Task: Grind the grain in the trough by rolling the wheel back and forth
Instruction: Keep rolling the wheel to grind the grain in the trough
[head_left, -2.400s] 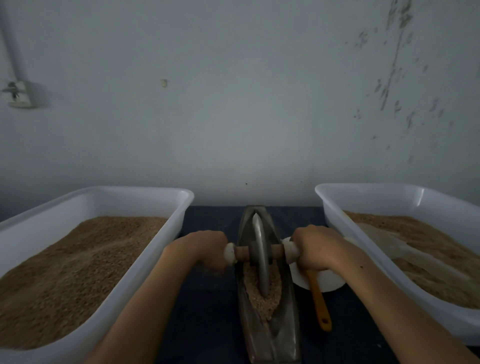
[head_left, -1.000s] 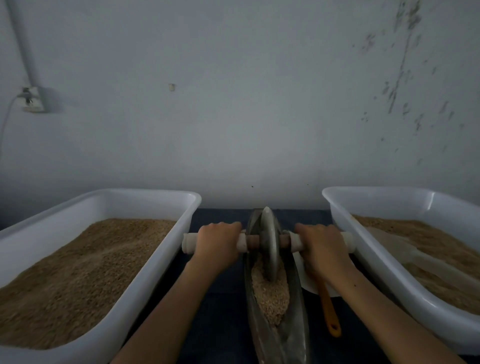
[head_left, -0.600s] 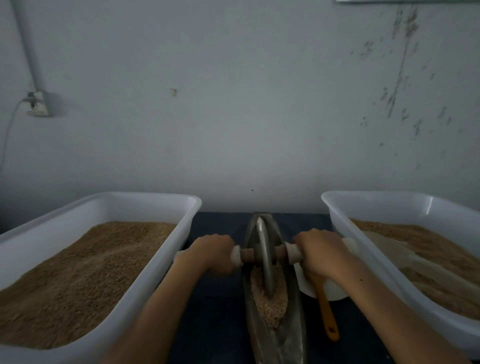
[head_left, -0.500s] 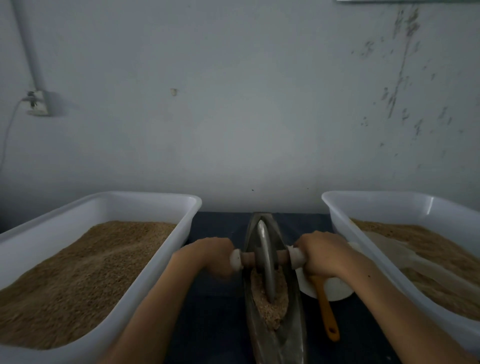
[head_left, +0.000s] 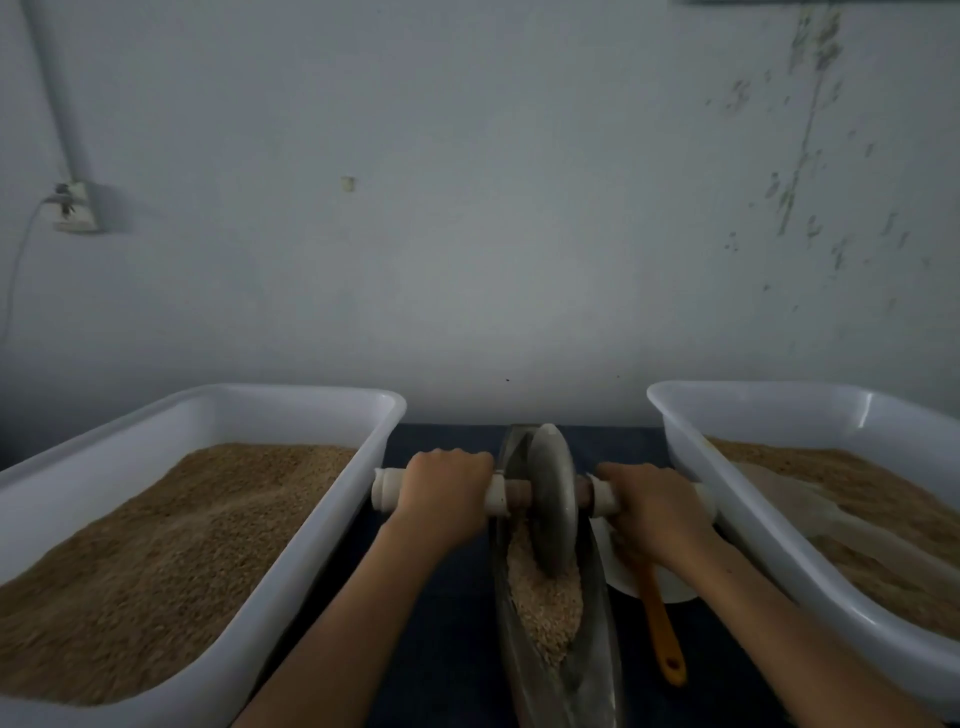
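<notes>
A narrow boat-shaped metal trough (head_left: 597, 670) lies between two tubs, running away from me. Pale grain (head_left: 545, 603) fills its middle. A grey metal wheel (head_left: 553, 499) stands on edge in the far half of the trough, on a wooden axle with white handle sleeves. My left hand (head_left: 444, 491) is closed over the left handle (head_left: 387, 491), whose white end sticks out past my fist. My right hand (head_left: 652, 512) is wrapped around the right handle (head_left: 605, 501); that handle's outer end is hidden by my fingers.
A white tub of brown grain (head_left: 171, 545) stands on the left, another white tub (head_left: 789, 530) with grain on the right. A white bowl (head_left: 670, 587) with an orange-handled tool (head_left: 662, 629) sits between trough and right tub. A wall rises close behind the dark table (head_left: 447, 649).
The wheel has rolled away from me, from the trough's middle toward its far end. Both hands moved forward with the handles and rotated over them.
</notes>
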